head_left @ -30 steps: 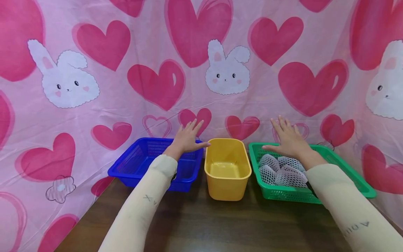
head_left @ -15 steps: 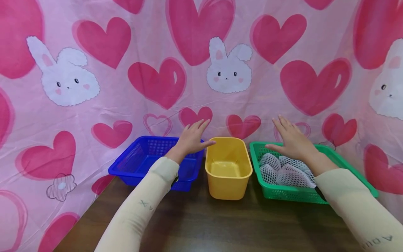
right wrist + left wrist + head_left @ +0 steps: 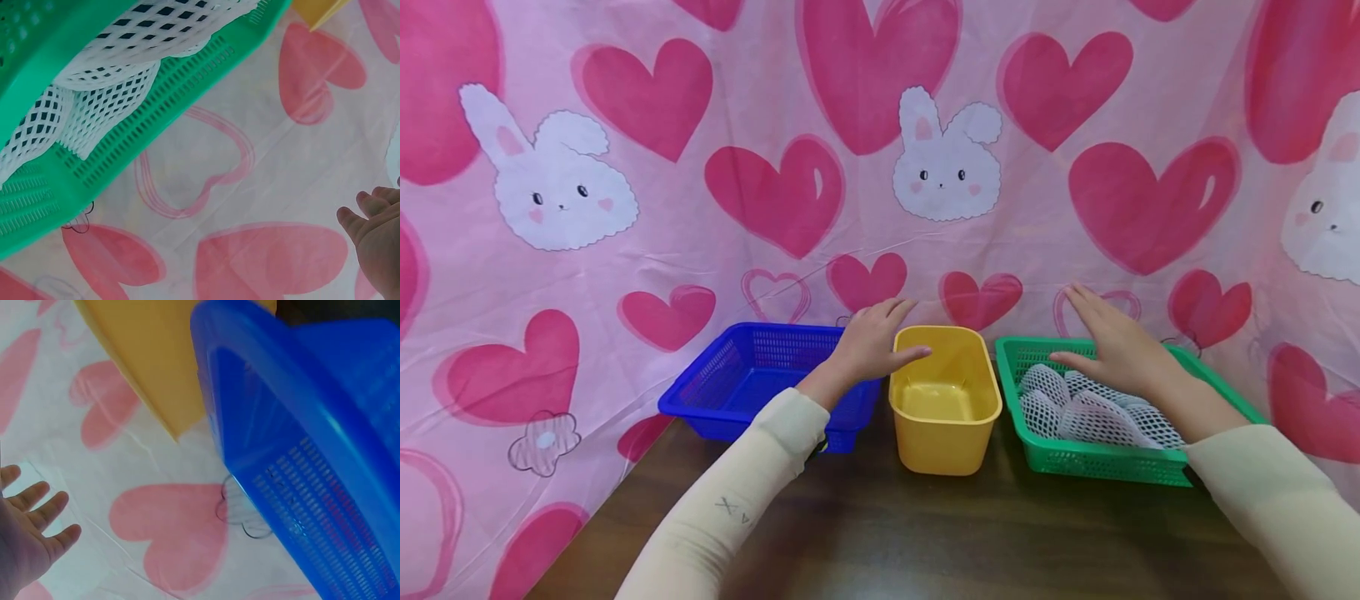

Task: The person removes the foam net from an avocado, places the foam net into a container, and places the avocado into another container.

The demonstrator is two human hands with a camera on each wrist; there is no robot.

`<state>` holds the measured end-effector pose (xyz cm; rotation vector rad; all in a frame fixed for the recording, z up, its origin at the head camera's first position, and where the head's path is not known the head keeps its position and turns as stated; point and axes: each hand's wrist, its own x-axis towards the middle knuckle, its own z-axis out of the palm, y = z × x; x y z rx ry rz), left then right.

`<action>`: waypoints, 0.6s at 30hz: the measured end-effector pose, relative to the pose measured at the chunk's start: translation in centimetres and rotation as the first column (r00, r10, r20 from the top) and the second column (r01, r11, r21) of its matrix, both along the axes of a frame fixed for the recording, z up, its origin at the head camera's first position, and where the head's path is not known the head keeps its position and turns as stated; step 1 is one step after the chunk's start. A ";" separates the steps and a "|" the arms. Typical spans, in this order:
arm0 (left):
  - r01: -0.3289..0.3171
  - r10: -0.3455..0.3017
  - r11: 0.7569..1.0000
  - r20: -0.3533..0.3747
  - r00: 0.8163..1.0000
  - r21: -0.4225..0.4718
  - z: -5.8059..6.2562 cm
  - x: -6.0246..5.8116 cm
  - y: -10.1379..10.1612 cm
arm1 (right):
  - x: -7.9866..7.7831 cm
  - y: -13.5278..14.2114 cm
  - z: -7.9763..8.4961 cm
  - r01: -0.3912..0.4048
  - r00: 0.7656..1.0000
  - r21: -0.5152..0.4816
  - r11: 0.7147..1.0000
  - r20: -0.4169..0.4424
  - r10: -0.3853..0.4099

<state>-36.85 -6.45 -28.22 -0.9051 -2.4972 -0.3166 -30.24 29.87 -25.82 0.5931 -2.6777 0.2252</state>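
Note:
My left hand (image 3: 871,343) hovers between the blue basket (image 3: 700,412) and the yellow bin (image 3: 943,446), fingers extended and nothing held. Its thumb overlaps the yellow bin's opening in the head view. Over the green basket (image 3: 1105,467) is my right hand (image 3: 1120,350), with straight fingers and no object in it. Several items wrapped in white foam netting (image 3: 1097,421) lie in the green basket's left part, partly hidden by the right forearm. In the wrist views the left fingers (image 3: 53,512) are spread, and the right fingers (image 3: 369,209) show at the edge.
Blue basket, yellow bin and green basket stand in a row at the back of a dark wooden table (image 3: 910,533). Right behind them hangs a pink cloth (image 3: 865,225) printed with hearts and rabbits, which also covers both sides.
The left hand has shifted right, toward the yellow bin. My right hand has moved right over the green basket, uncovering more of the netted items.

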 end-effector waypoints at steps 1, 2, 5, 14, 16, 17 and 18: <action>0.016 -0.016 1.000 -0.009 1.000 0.000 -0.1 0.2 0.1 | 0.2 0.1 0.0 -0.008 1.000 -0.002 1.000 -0.004 0.008; 0.033 -0.033 0.999 -0.018 0.999 -0.001 -0.2 0.4 0.3 | 0.4 0.3 -0.1 -0.012 1.000 -0.005 1.000 -0.010 0.012; 0.083 -0.083 0.997 -0.055 0.995 0.001 -0.5 1.0 0.7 | 1.0 0.8 -0.2 -0.013 1.000 -0.017 1.000 -0.009 0.013; 0.180 -0.177 0.980 -0.043 0.983 0.087 -1.0 3.6 2.1 | 2.3 2.0 -0.7 0.005 1.000 -0.069 0.998 0.006 -0.004; 0.185 -0.182 0.977 -0.030 0.983 0.108 -1.1 4.3 2.5 | 2.4 2.2 -0.9 0.007 1.000 -0.077 0.997 0.001 -0.007; 0.184 -0.183 0.976 -0.019 0.983 0.121 -1.2 4.6 2.7 | 2.5 2.3 -1.0 0.010 1.000 -0.081 0.997 0.001 -0.010; 0.183 -0.185 0.973 -0.001 0.983 0.139 -1.2 5.0 2.9 | 2.6 2.4 -1.1 0.011 1.000 -0.084 0.996 0.002 -0.011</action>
